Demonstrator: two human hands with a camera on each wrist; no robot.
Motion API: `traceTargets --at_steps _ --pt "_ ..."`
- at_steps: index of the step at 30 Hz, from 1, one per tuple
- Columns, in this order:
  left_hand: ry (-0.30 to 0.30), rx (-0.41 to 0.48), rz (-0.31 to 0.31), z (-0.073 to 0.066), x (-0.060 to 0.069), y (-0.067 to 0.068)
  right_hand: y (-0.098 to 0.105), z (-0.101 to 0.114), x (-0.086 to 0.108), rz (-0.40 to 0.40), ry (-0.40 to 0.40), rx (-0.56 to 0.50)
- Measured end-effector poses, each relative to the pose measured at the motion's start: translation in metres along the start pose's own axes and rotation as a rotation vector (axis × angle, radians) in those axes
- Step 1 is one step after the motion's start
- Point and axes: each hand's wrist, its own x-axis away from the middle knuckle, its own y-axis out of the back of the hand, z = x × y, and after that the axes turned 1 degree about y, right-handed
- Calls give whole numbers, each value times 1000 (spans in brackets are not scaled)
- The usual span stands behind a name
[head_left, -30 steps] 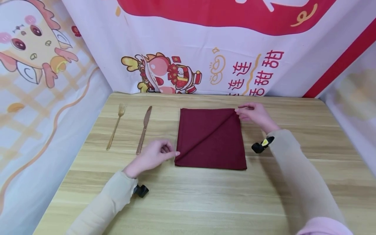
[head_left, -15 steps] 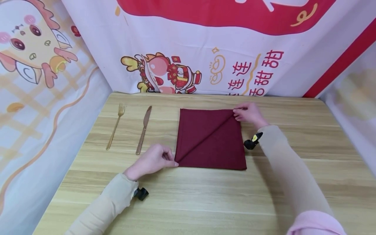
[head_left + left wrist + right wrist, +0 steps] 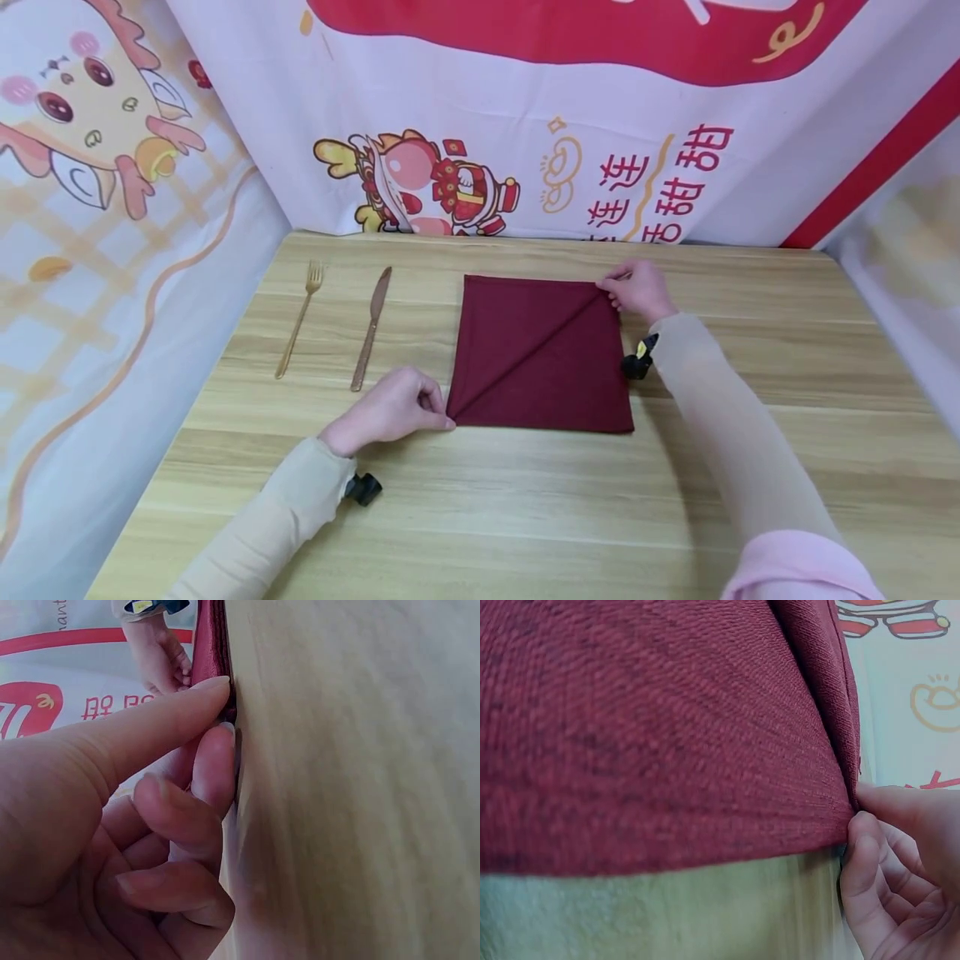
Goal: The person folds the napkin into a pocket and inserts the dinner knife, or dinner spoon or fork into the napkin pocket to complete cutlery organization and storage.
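Note:
A dark red cloth napkin (image 3: 570,367) lies folded into a square on the wooden table, a diagonal fold running from its near left corner to its far right corner. My left hand (image 3: 393,407) pinches the near left corner between thumb and index finger; the left wrist view shows the stacked layers at the fingertips (image 3: 214,688). At the far right corner my right hand (image 3: 639,290) pinches the cloth, thumb and forefinger meeting on it. In the right wrist view the napkin (image 3: 660,742) looks slightly raised along its edge near that hand.
Left of the napkin a gold fork (image 3: 298,321) and a copper-coloured knife (image 3: 371,329) lie side by side on the wooden table (image 3: 487,517). A printed white and red cloth (image 3: 525,108) hangs behind the table's far edge, with another at the left.
My left hand has come down to the near left corner and grips it. My right hand has shifted slightly left at the far right corner. The view has tilted a little.

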Motion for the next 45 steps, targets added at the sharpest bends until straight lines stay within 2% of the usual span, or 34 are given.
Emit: traceTargets --at_steps 12,18,22,26,28,35,40,45 --pt "57 -20 67 -6 -3 5 1 -3 -1 -31 -35 -96" --pt "7 40 72 -5 -7 9 6 -4 1 -25 -12 -142" --pt "-11 90 18 -5 -15 18 12 0 9 -13 2 -172" --pt "4 105 -89 -4 -27 31 20 10 19 -16 20 -173" --pt "22 114 -138 -4 -35 36 24 15 24 -5 32 -163" --pt "17 118 -274 6 -69 54 27 34 45 -4 109 -105" --pt "32 116 -310 10 -91 68 20 46 62 -15 200 -43" --pt "74 166 -318 18 -110 83 6 60 83 35 239 -64"
